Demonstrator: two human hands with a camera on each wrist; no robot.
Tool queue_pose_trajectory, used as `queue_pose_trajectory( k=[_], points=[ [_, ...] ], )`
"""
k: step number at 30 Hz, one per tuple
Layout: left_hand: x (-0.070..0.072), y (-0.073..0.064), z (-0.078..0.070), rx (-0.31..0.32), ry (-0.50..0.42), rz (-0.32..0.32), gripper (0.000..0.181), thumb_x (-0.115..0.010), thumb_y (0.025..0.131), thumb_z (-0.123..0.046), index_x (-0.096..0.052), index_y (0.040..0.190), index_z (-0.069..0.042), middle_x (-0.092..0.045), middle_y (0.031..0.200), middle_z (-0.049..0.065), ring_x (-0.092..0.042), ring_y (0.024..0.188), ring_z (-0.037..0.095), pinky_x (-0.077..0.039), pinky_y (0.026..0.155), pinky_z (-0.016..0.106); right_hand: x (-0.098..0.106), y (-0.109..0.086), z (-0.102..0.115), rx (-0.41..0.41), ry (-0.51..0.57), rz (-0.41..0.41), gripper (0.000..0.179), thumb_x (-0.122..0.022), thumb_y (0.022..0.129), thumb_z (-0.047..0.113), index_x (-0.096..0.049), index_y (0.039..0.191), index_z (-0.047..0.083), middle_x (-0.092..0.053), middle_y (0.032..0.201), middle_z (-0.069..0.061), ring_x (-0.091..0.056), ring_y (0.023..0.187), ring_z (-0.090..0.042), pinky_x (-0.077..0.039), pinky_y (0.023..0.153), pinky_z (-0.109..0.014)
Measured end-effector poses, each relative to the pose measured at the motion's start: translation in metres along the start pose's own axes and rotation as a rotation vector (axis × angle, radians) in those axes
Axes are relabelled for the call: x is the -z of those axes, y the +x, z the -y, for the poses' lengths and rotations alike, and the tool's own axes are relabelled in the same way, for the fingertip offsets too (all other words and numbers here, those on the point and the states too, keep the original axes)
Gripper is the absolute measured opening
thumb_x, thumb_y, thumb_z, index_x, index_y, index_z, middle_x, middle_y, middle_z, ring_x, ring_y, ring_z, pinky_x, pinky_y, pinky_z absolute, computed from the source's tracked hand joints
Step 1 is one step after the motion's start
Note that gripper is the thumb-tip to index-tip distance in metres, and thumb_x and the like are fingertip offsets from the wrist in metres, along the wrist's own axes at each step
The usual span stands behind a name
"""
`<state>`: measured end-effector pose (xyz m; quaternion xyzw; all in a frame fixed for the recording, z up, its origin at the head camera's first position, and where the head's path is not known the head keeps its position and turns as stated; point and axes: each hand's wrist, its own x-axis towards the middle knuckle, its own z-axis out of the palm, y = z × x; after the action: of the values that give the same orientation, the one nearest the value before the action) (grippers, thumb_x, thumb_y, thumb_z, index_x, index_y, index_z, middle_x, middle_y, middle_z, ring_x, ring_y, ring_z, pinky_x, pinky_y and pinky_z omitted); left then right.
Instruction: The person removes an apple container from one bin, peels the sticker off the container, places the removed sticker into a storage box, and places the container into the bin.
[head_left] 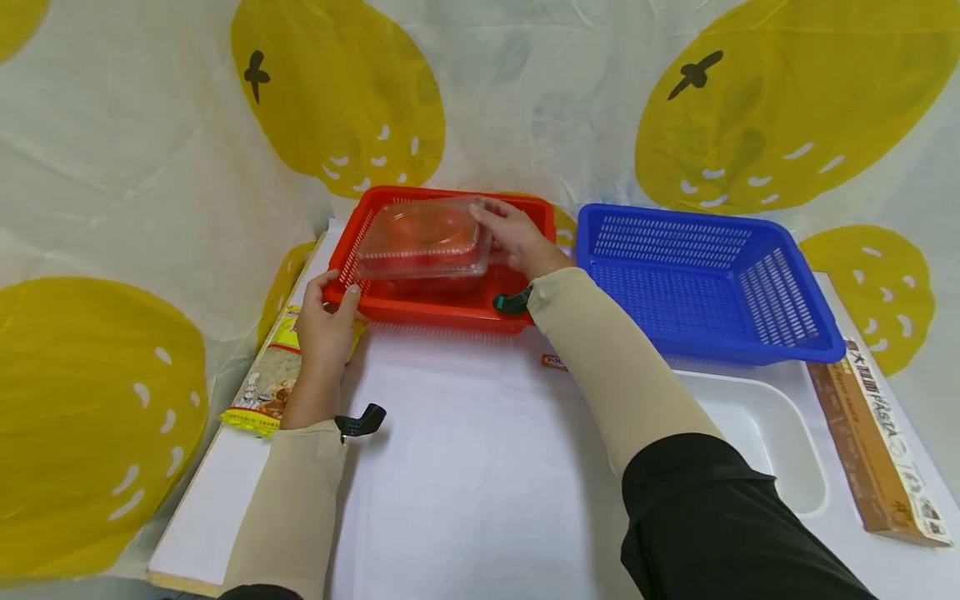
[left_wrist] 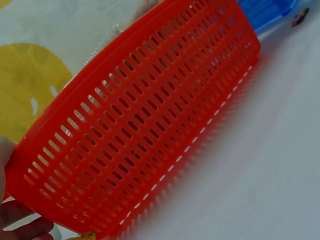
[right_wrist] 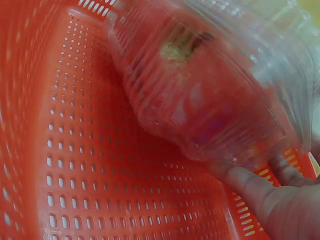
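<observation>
A clear plastic clamshell box (head_left: 423, 237) with red tomato-like produce inside sits tilted within the red basket (head_left: 450, 312). My right hand (head_left: 517, 237) grips the box by its right end, thumb on the lid's edge. In the right wrist view the box (right_wrist: 200, 95) is above the basket's slotted floor, fingers under its side. My left hand (head_left: 326, 329) holds the basket's front left corner, thumb over the rim. The left wrist view shows fingers (left_wrist: 25, 222) beneath that corner, beside the basket's slotted wall (left_wrist: 135, 120).
A blue basket (head_left: 660, 283) stands to the right, with a white tray (head_left: 780, 433) before it. The brown pasta box (head_left: 873, 450) lies at the far right. A yellow food packet (head_left: 262, 383) lies by the left forearm. A small wrapped item (head_left: 553, 362) lies near the right sleeve.
</observation>
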<state>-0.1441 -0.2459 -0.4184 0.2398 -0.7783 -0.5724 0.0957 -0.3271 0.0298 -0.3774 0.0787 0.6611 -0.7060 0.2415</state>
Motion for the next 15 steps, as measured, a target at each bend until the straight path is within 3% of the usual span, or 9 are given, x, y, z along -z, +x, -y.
queue_pose_trajectory(
  k=[11, 15],
  points=[
    [0.0, -0.0008, 0.0031, -0.02, 0.038, -0.014, 0.058, -0.064, 0.106, -0.049, -0.045, 0.158, -0.035, -0.049, 0.159, -0.002, -0.055, 0.13, 0.021, -0.058, 0.1, 0.035, 0.0007, 0.009, -0.007, 0.04, -0.171, 0.01, 0.07, -0.066, 0.101, 0.05, -0.041, 0.165, 0.038, -0.046, 0.161, -0.001, -0.054, 0.136, -0.027, -0.055, 0.107, -0.047],
    [0.0006, -0.0001, 0.0015, -0.017, 0.032, -0.007, 0.058, -0.065, 0.106, -0.047, -0.045, 0.158, -0.035, -0.049, 0.159, 0.0, -0.054, 0.131, 0.021, -0.058, 0.101, 0.036, 0.0033, 0.0104, -0.0063, 0.045, -0.288, -0.01, 0.072, -0.064, 0.101, 0.055, -0.037, 0.166, 0.043, -0.044, 0.164, 0.001, -0.051, 0.141, -0.026, -0.052, 0.111, -0.047]
  ],
)
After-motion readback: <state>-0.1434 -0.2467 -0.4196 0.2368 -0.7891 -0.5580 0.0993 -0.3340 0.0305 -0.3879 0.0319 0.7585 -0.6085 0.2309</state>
